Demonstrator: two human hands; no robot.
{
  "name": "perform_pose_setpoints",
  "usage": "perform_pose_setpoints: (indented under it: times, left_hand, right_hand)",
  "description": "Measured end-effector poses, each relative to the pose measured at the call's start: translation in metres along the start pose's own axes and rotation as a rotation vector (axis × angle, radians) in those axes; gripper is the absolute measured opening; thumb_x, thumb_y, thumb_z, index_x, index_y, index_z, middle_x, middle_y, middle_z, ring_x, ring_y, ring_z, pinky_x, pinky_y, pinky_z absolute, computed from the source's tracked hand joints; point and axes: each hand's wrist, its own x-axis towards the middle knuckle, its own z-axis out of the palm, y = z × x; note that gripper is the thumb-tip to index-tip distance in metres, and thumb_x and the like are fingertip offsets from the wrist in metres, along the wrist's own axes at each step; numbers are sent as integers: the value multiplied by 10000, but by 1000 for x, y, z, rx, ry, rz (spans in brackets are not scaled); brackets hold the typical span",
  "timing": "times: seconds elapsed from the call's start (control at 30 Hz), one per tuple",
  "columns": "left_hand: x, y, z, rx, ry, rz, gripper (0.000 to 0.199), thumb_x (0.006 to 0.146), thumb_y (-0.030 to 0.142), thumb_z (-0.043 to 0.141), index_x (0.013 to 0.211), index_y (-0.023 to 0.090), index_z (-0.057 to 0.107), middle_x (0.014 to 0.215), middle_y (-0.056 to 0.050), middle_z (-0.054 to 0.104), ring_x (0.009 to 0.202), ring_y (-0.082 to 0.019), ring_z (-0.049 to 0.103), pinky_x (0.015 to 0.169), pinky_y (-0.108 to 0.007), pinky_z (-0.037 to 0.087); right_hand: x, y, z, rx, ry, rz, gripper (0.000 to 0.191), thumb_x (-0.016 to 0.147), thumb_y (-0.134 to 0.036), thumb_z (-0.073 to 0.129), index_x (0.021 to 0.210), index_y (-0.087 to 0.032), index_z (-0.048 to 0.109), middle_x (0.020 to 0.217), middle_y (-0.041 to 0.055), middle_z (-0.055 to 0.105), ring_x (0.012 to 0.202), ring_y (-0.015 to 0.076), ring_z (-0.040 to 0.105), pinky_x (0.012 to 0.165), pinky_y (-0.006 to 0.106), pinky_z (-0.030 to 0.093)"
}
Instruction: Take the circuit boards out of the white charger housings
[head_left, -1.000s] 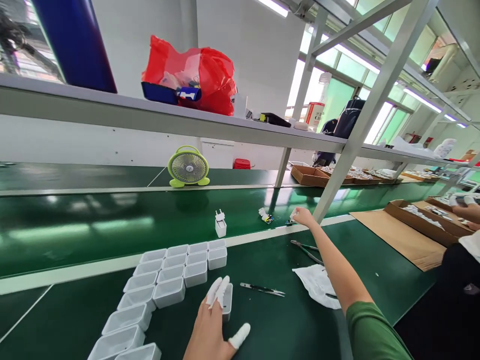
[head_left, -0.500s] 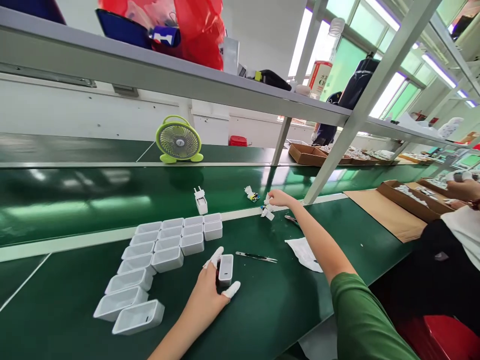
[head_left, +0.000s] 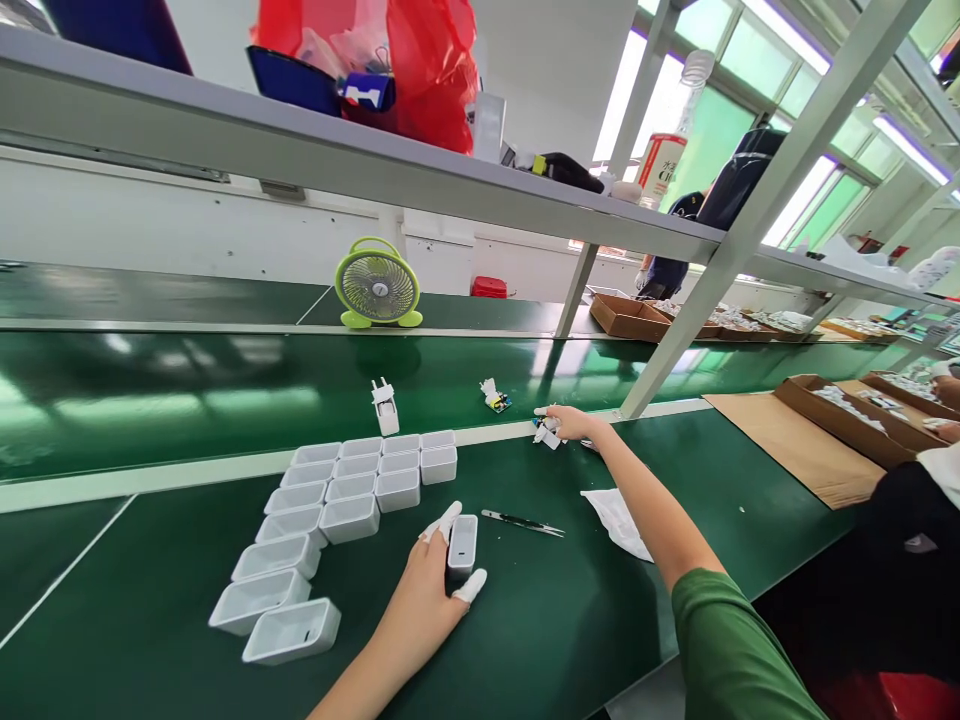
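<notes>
My left hand point(head_left: 431, 580), with white covers on thumb and finger, is closed around a small white plastic case point(head_left: 463, 540) with a slot in its floor. The case rests on the green bench. At the belt's edge my right hand point(head_left: 574, 422) grips a small circuit board with white plastic parts point(head_left: 550, 434); its fingertips partly cover it. Pliers point(head_left: 590, 444) lie partly hidden beside that hand. Tweezers point(head_left: 523, 522) lie right of the case. Several open white cases point(head_left: 349, 518) stand in rows on the left.
On the green belt point(head_left: 187, 400) lie a white plug-shaped piece point(head_left: 385, 407) and another circuit board point(head_left: 495, 397). A white cloth-like piece point(head_left: 619, 522) lies under my right forearm. A shelf post point(head_left: 720, 270) rises at right, near cardboard point(head_left: 795, 450) and a co-worker's dark clothing point(head_left: 862, 590).
The plug-shaped piece and the circuit board on the belt have shifted left. My right hand has lowered onto the board at the belt's edge. My left hand stays around the case.
</notes>
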Motion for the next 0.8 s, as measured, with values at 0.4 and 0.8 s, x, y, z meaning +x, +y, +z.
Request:
perform_pose_setpoints:
  times: [0.4, 0.8]
  left_hand:
    - [-1, 1, -4, 43, 4, 7, 653, 870, 443, 512, 1436, 145, 383, 1414, -196, 495, 1381, -349, 436, 1102, -548, 428]
    - [-3, 4, -7, 91, 3, 14, 703, 902, 457, 485, 1510, 159, 297, 1401, -201, 508, 1370, -353, 449, 1084, -547, 440]
  right_hand:
    - [-84, -1, 7, -125, 117, -57, 317, 867, -181, 672, 1175, -172, 597, 1257, 92, 566, 1169, 272, 541, 995, 467, 464]
    - [-131, 3, 1, 30, -23, -2, 526, 704, -19, 551, 1192, -216, 574, 1108, 64, 645, 992, 237, 618, 773, 280, 476]
